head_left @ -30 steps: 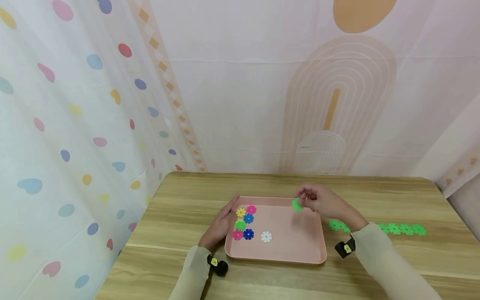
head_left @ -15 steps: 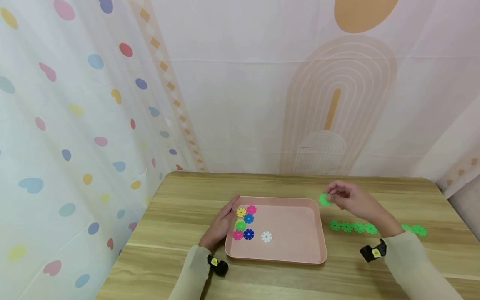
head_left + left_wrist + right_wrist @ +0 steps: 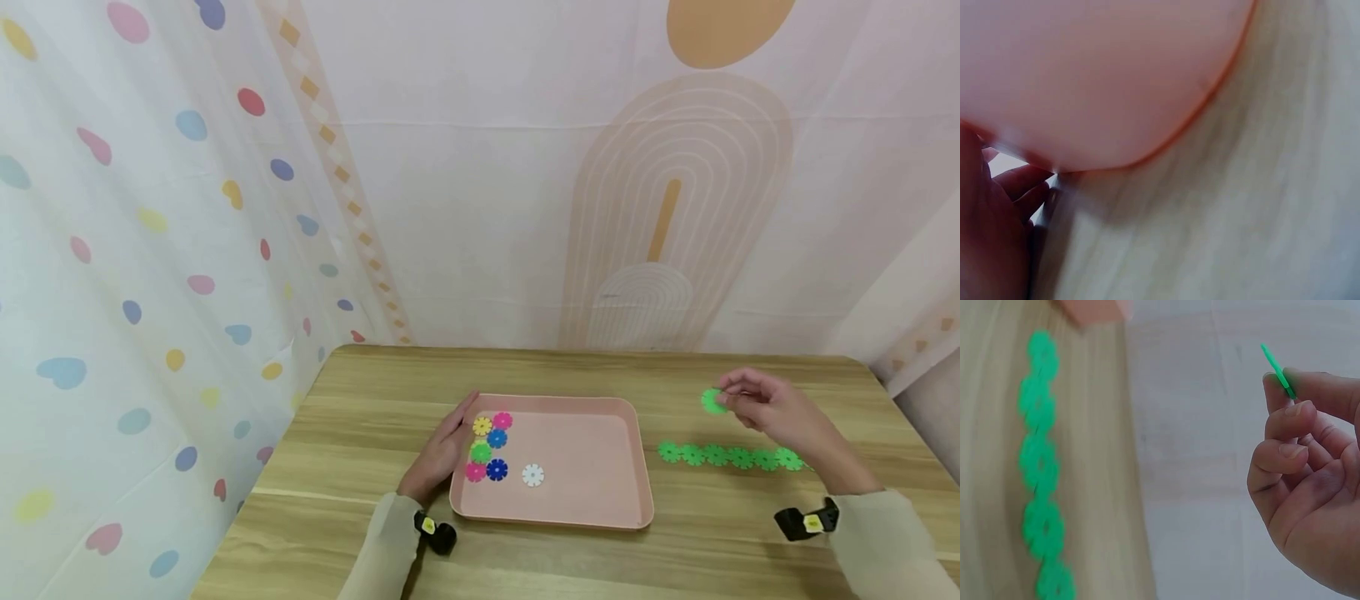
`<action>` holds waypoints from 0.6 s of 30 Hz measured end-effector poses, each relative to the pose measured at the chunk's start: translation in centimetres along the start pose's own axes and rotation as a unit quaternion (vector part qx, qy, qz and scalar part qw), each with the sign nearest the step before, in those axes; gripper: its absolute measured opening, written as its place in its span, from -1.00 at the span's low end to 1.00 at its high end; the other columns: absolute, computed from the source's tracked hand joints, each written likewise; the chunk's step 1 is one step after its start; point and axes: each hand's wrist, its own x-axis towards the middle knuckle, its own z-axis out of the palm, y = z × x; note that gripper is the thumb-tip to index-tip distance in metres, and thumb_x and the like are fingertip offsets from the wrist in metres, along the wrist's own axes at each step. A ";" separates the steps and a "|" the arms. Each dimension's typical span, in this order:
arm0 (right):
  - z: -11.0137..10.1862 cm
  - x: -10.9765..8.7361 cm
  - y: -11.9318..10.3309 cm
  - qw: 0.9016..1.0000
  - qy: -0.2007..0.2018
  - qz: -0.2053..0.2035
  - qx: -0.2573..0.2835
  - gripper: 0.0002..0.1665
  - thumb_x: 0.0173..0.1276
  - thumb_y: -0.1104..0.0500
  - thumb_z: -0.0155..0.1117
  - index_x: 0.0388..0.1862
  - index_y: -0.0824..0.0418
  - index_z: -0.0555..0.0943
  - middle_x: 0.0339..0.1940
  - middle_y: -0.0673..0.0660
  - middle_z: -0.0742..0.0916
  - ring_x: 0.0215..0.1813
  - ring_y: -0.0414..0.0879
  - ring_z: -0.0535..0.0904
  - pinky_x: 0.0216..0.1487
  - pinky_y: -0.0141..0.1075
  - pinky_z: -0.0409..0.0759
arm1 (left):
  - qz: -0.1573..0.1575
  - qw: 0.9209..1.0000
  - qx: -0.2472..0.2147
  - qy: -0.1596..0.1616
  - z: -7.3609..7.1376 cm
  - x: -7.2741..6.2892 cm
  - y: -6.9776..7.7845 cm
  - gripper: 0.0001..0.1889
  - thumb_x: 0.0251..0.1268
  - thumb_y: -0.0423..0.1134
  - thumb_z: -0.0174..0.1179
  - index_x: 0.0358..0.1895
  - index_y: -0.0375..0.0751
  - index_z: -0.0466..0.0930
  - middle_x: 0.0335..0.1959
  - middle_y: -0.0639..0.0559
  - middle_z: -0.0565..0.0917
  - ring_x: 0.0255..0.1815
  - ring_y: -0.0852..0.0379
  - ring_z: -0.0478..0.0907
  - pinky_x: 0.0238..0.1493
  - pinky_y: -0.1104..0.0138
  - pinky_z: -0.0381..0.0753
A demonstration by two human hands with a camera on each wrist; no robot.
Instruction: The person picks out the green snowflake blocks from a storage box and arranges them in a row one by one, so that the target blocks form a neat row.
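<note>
My right hand [image 3: 780, 412] pinches a green notched disc [image 3: 714, 401] between thumb and forefinger, raised above the table. In the right wrist view that snowflake-shaped disc [image 3: 1277, 370] is seen edge-on at the fingertips. Below and nearer lies a row of linked green discs [image 3: 716, 455], its right end hidden by my forearm. My left hand [image 3: 442, 450] rests along the left side of the pink tray [image 3: 551, 523], its fingers lying against the outer wall. The left wrist view shows only part of that hand [image 3: 991, 206] by the tray's edge.
Inside the tray, at its left, lie several loose discs: yellow, pink, blue and a green disc [image 3: 481, 452]. A white disc [image 3: 532, 475] lies apart from them. The wooden table [image 3: 360, 400] meets a patterned curtain [image 3: 480, 208] at the back.
My right hand has carried the green disc from over the tray's far right corner to the right, past the rim and above the table. The left hand and tray have stayed put.
</note>
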 end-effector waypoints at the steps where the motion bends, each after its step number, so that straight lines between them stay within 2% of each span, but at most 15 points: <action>1: -0.3 -0.3 0.4 1.000 0.008 0.005 -0.005 -0.80 0.54 0.26 0.07 -0.02 0.41 0.47 -0.56 -0.06 0.45 -0.59 -0.14 0.27 -0.63 -0.26 0.26 | -0.001 1.000 0.000 0.000 0.0 0.0 0.0 -0.43 0.60 -0.21 -0.29 0.59 0.27 0.00 0.62 0.17 -0.01 0.63 0.01 -0.17 0.57 -0.10 -0.22; 5: -1.4 -1.6 1.9 0.999 0.027 0.021 -0.007 -0.81 0.55 0.23 0.07 -0.04 0.36 0.48 -0.61 -0.04 0.40 -0.61 -0.10 0.25 -0.65 -0.22 0.25 | 0.000 1.000 0.001 0.000 0.0 0.0 0.0 -0.43 0.60 -0.22 -0.28 0.59 0.25 0.00 0.62 0.13 0.00 0.63 -0.03 -0.17 0.56 -0.12 -0.22; 11: -3.1 -3.8 4.1 0.997 0.062 0.049 0.009 -0.90 0.56 0.25 0.06 -0.07 0.15 0.53 -0.54 -0.06 0.52 -0.56 -0.11 0.31 -0.61 -0.18 0.26 | -0.002 1.000 0.003 -0.005 0.2 -0.1 0.0 -0.43 0.61 -0.21 -0.28 0.60 0.22 0.00 0.62 0.14 0.00 0.63 0.00 -0.16 0.57 -0.09 -0.21; 18: -4.6 -6.2 6.4 0.990 0.113 0.084 0.017 -0.79 0.56 0.25 0.04 -0.12 -0.08 0.54 -0.44 -0.17 0.60 -0.54 -0.13 0.31 -0.57 -0.23 0.23 | -0.014 1.000 0.011 -0.004 0.2 -0.2 0.2 -0.44 0.61 -0.18 -0.28 0.59 0.28 0.00 0.61 0.18 0.01 0.63 0.03 -0.15 0.57 -0.09 -0.20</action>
